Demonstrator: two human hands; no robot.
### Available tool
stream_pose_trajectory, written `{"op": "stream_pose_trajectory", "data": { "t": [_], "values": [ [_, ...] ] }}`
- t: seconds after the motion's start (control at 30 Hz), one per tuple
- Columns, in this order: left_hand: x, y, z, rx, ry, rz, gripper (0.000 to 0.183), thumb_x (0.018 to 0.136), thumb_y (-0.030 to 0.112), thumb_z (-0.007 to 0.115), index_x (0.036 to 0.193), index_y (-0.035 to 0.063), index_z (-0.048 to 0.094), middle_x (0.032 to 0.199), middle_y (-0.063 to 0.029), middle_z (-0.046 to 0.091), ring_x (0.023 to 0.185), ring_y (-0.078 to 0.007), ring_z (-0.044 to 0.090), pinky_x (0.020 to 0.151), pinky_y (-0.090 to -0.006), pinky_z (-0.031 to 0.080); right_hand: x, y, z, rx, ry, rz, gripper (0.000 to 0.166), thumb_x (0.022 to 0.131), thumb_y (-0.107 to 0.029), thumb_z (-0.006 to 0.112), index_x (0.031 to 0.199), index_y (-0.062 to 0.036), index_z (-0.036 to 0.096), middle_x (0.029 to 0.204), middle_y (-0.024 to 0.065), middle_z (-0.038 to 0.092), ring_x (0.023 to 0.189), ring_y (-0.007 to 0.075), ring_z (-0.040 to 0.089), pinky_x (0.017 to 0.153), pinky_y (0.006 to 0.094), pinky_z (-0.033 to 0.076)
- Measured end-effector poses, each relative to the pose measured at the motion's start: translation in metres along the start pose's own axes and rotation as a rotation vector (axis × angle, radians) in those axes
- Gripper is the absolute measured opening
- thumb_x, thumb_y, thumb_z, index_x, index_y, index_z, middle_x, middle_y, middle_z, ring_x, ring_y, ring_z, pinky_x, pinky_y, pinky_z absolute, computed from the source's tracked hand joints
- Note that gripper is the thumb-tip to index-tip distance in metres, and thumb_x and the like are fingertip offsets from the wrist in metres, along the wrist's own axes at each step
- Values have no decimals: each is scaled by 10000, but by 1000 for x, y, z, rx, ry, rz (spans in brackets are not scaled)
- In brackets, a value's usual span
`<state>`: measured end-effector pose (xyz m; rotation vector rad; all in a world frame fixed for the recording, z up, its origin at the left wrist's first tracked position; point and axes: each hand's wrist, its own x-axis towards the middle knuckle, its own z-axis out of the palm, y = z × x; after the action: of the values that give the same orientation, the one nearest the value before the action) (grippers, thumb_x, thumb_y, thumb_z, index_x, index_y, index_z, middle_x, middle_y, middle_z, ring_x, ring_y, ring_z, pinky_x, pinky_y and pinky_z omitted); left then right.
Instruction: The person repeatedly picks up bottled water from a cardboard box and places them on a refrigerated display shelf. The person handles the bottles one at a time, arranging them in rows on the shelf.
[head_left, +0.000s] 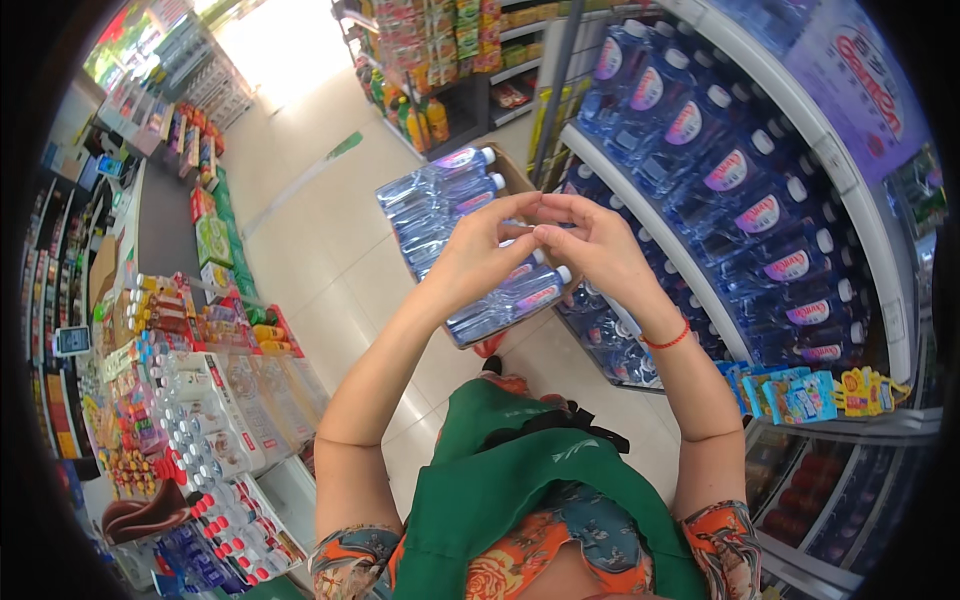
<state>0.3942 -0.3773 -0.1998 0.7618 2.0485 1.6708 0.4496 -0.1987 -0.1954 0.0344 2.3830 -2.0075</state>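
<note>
My left hand (491, 236) and my right hand (589, 236) are raised in front of me, their fingertips meeting. Whether something small is between the fingers cannot be told. Below them, an open cardboard box (510, 161) holds blue-tinted plastic water bottles (431, 191) lying on their sides, white caps towards the shelves. The hands hide part of the bottles. A red cord bracelet (666, 337) circles my right wrist. I wear a green apron (480, 495).
Shelves (645, 202) of similar bottles curve along the right, with hanging snack packets (802, 394) below. A counter (169, 232) and stacked bottled drinks (195, 427) line the left. Further snack shelves (517, 34) stand ahead. Tiled floor (315, 255) runs between them.
</note>
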Motion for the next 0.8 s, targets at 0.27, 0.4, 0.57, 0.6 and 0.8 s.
{"op": "stream_pose_trajectory", "data": {
  "t": [0.27, 0.4, 0.57, 0.6, 0.8],
  "values": [
    [10, -70, -49, 76, 58, -154, 481, 907, 86, 620, 1374, 45, 512, 1243, -126, 631, 919, -160, 669, 801, -289, 540, 60, 49, 48, 177, -155, 209, 525, 934, -239, 648, 1345, 47, 491, 1288, 154, 578, 1116, 185, 601, 904, 307, 513],
    [17, -92, -64, 111, 80, -228, 460, 899, 73, 610, 1352, 39, 531, 1227, -132, 640, 933, -173, 673, 803, -294, 542, 83, 64, 66, 211, -153, 300, 506, 940, -243, 639, 1338, 38, 503, 1243, 130, 600, 1094, 178, 610, 907, 303, 511],
    [31, -126, -79, 164, 147, -179, 428, 890, 76, 612, 1313, 37, 563, 1179, -133, 663, 952, -193, 676, 810, -316, 544, 115, 91, 79, 273, -164, 344, 509, 934, -230, 646, 1337, 42, 497, 1206, 138, 615, 1076, 199, 628, 887, 313, 528],
    [34, -133, -83, 208, 167, -148, 425, 884, 71, 612, 1305, 38, 571, 1175, -139, 666, 964, -209, 676, 819, -325, 541, 120, 93, 82, 290, -168, 357, 515, 936, -226, 644, 1342, 50, 487, 1212, 144, 610, 1076, 207, 630, 887, 315, 529],
    [57, -160, -102, 565, 350, 69, 387, 844, 60, 634, 1230, 36, 623, 1167, -174, 657, 1068, -340, 626, 897, -391, 503, 151, 112, 96, 403, -128, 420, 556, 949, -202, 625, 1368, 97, 415, 1239, 186, 583, 1081, 261, 633, 900, 346, 533]
  ]
}}
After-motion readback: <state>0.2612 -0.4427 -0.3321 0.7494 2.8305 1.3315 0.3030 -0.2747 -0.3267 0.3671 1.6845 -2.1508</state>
